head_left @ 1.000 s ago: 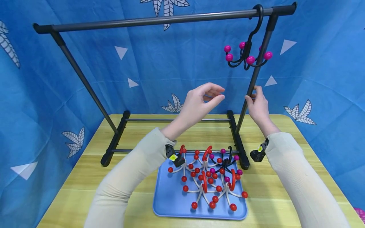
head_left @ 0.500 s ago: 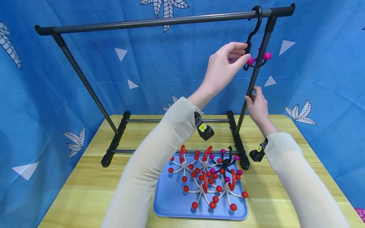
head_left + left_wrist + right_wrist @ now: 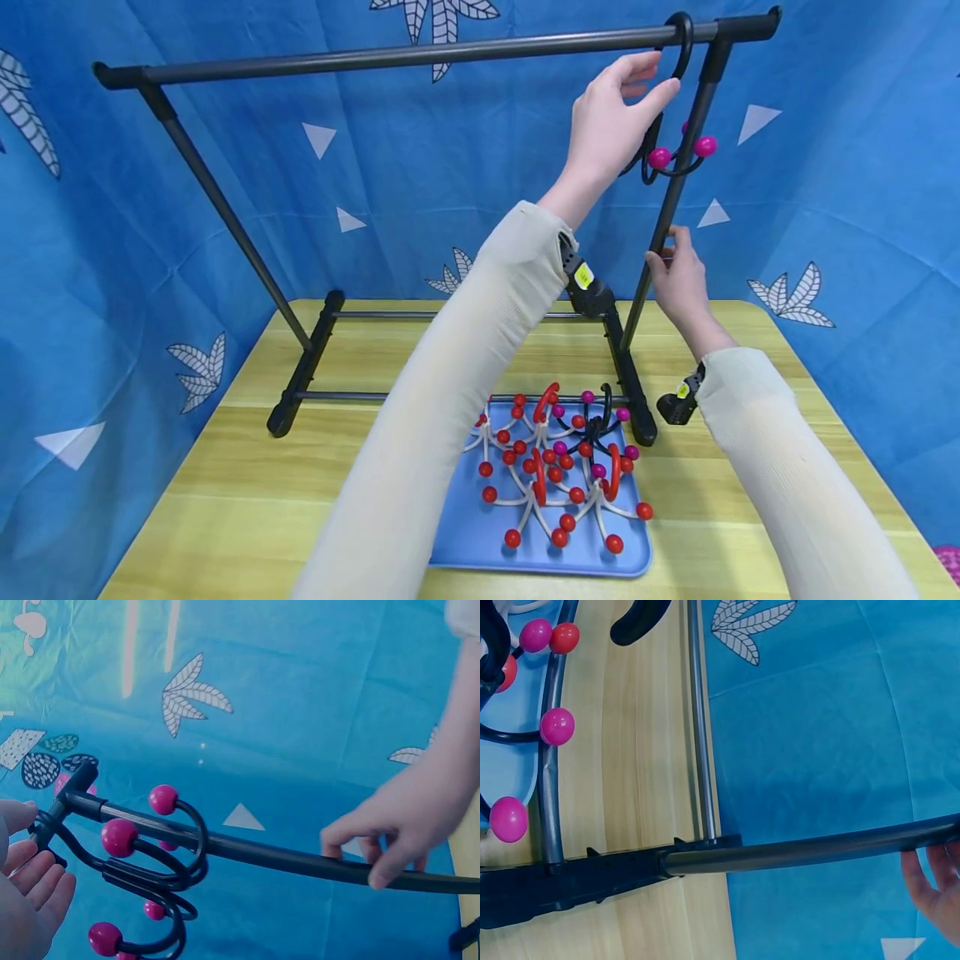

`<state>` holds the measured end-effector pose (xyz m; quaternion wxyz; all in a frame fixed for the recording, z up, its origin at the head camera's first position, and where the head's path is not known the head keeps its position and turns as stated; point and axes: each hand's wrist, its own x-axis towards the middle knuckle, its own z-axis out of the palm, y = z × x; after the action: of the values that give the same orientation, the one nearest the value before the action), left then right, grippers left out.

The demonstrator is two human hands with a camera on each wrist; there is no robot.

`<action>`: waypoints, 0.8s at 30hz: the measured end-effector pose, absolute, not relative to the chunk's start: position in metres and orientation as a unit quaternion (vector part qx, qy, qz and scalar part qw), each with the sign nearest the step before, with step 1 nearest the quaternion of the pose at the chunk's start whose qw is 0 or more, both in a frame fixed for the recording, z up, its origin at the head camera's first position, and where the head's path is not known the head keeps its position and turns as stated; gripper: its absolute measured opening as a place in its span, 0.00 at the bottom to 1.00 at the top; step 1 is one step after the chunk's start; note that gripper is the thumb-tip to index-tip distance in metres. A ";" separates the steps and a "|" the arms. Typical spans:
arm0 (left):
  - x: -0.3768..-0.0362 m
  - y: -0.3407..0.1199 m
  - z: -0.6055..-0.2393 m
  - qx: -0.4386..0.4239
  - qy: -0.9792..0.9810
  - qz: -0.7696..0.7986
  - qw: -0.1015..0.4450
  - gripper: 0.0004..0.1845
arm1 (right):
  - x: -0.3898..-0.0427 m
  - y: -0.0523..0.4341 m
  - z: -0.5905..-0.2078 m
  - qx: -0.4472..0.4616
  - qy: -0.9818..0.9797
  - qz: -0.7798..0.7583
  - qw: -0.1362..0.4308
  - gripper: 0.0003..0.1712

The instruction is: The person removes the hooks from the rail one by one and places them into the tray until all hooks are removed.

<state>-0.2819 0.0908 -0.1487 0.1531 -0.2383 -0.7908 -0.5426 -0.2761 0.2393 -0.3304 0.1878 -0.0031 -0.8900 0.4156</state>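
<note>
Up high, my left hand [image 3: 611, 117] has its grip pinched on the stem of the black multi-hook hanger [image 3: 667, 142] with magenta ball tips, which hangs from the rack's top rail [image 3: 375, 57] beside the right upright [image 3: 670, 204]. My right hand [image 3: 678, 279] grips that upright, fingers curled around it. Below, on the tabletop [image 3: 225, 492], a blue tray [image 3: 465, 542] holds more hangers with red and magenta tips [image 3: 558, 467].

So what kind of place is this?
Probably a set-up practice booth, not a home: patterned blue cloth backdrop all round, a black metal hanging rack, and a blue plastic tray of ball-tipped hooks.
</note>
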 end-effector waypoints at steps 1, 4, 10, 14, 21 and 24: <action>-0.284 0.093 -0.146 -0.233 -0.793 -0.543 0.149 0.23 | -0.276 0.239 -0.331 -0.003 -0.890 0.416 0.188 0.22; -0.286 0.098 -0.139 -0.215 -0.797 -0.549 0.135 0.21 | -0.277 0.239 -0.332 -0.002 -0.890 0.414 0.191 0.22; -0.281 0.110 -0.127 -0.192 -0.801 -0.558 0.099 0.17 | -0.277 0.241 -0.332 -0.005 -0.890 0.412 0.196 0.22; -0.278 0.115 -0.124 -0.170 -0.812 -0.548 0.107 0.16 | -0.276 0.241 -0.332 -0.005 -0.889 0.414 0.195 0.22; -0.278 0.110 -0.125 -0.141 -0.803 -0.558 0.153 0.12 | -0.276 0.240 -0.332 0.000 -0.888 0.417 0.196 0.22; -0.279 0.105 -0.123 -0.146 -0.790 -0.573 0.162 0.12 | -0.276 0.240 -0.332 0.002 -0.888 0.415 0.198 0.22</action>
<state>-0.2791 0.1045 -0.1235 0.1620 -0.1459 -0.7898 -0.5734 -0.2759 0.2400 -0.3320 0.1979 0.0020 -0.8880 0.4151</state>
